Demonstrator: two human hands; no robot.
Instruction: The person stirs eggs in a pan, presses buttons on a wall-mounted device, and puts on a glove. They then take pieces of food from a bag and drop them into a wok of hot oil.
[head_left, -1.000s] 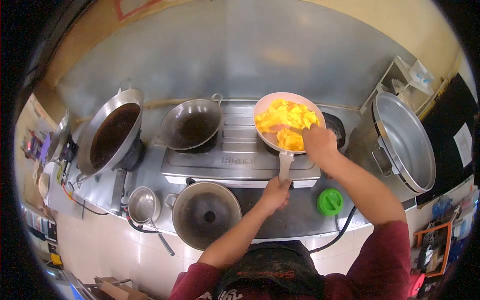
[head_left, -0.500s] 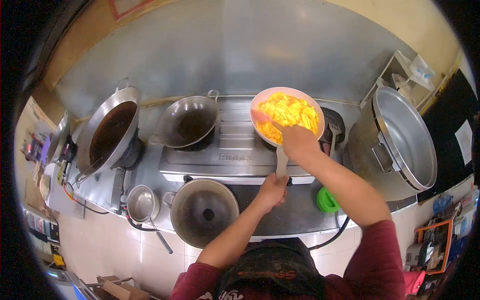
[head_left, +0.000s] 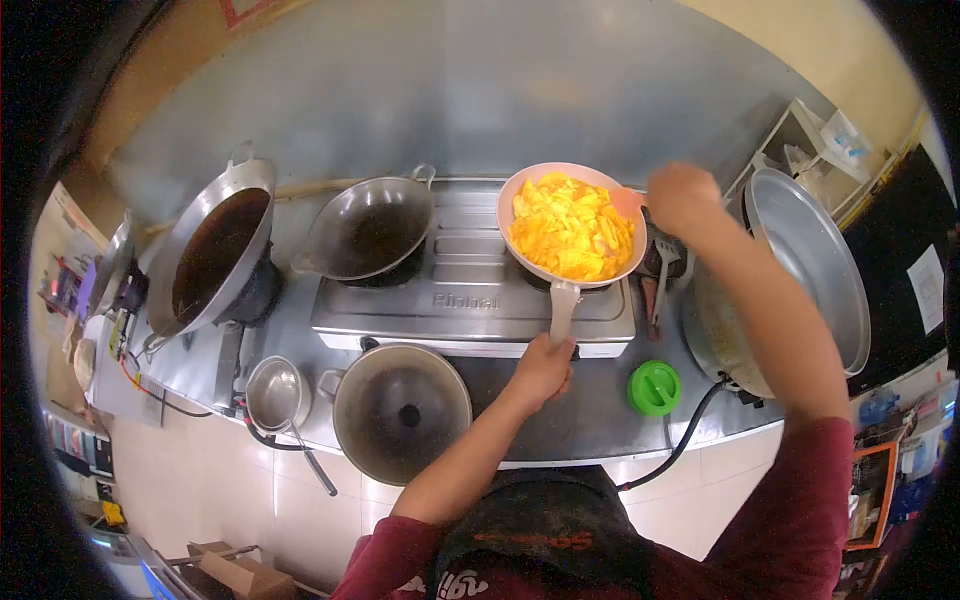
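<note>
A pink frying pan [head_left: 513, 186] sits on the right burner of the steel gas stove [head_left: 470, 317]. Soft yellow scrambled eggs [head_left: 572, 228] fill most of it. My left hand [head_left: 542, 370] is closed around the pan's pale handle [head_left: 563, 308], in front of the stove. Beyond the pan's right rim, my right hand [head_left: 684, 198] is closed on a spatula whose pinkish blade [head_left: 627, 202] meets the eggs at the right side. Much of the spatula's handle is hidden in my fist, which is slightly blurred.
On the left burner rests a wok [head_left: 372, 228]; farther left, a larger wok [head_left: 222, 245] holds dark liquid. A grey pot [head_left: 402, 412], a strainer [head_left: 277, 393] and a green lid [head_left: 655, 388] lie along the front. A big steel pot [head_left: 815, 270] stands right, beside a slotted turner [head_left: 662, 262].
My right hand has swung from over the pan's front to beyond its right rim, carrying the spatula blade from the left side to the right. My left hand still grips the handle.
</note>
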